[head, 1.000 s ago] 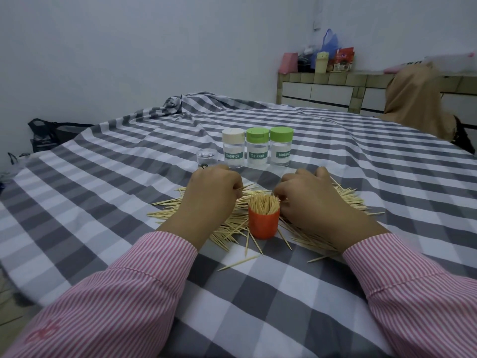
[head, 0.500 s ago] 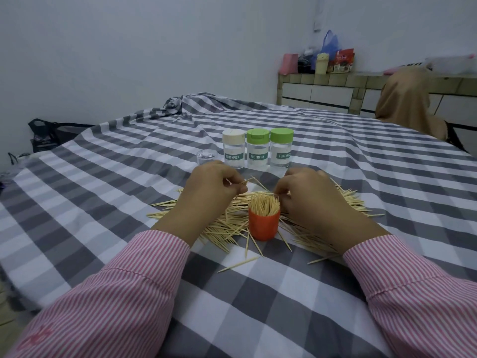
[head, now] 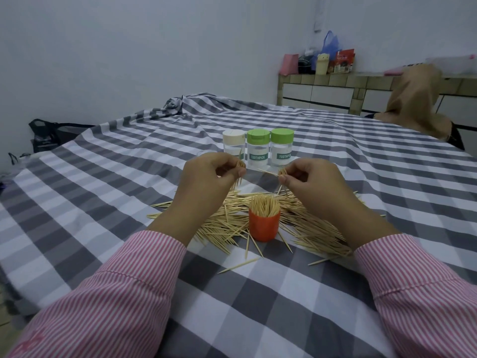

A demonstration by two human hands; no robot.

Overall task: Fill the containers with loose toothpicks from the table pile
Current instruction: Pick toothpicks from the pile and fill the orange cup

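Head view: at 10 o'clock of the orange cup [head: 263, 226] the left hand [head: 206, 177] pinches a small bunch of toothpicks [head: 238, 174], the packed cup stands upright amid the table pile [head: 309, 228], and at 2 o'clock the right hand [head: 313, 180] pinches a few more
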